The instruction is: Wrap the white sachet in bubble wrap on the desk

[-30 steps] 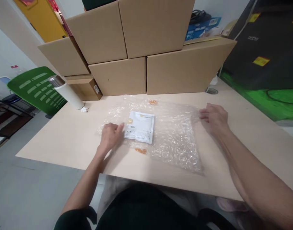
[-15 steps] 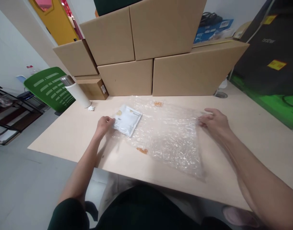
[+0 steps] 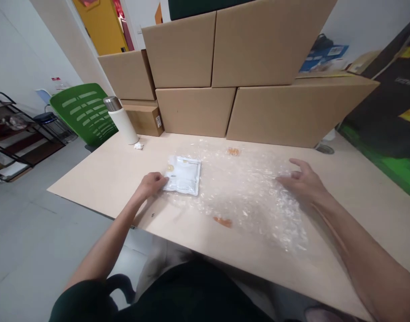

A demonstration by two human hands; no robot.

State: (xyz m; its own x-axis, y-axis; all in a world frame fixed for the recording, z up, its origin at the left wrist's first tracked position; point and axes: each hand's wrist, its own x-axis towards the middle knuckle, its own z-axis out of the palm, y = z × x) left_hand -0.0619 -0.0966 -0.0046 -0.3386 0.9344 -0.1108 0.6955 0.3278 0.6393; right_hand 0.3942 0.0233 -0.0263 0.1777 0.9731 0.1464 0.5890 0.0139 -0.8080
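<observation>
Left hand [image 3: 151,184]: pinching the white pouch [image 3: 183,176] by its left edge
Right hand [image 3: 303,182]: at the bubble wrap [image 3: 251,192] (grip unclear)
Pouch: squarer than a moment ago, leaving the wrap's right uncovered

pouch [image 3: 185,177]: white, yellow-marked | bubble wrap [image 3: 251,185]: clear | chair [image 3: 82,106]: green | boxes [image 3: 194,112]: brown

Left grip [image 3: 153,184] pinched, right grip [image 3: 302,182] (forefinger [image 3: 300,164] extended) half-curled.
</observation>
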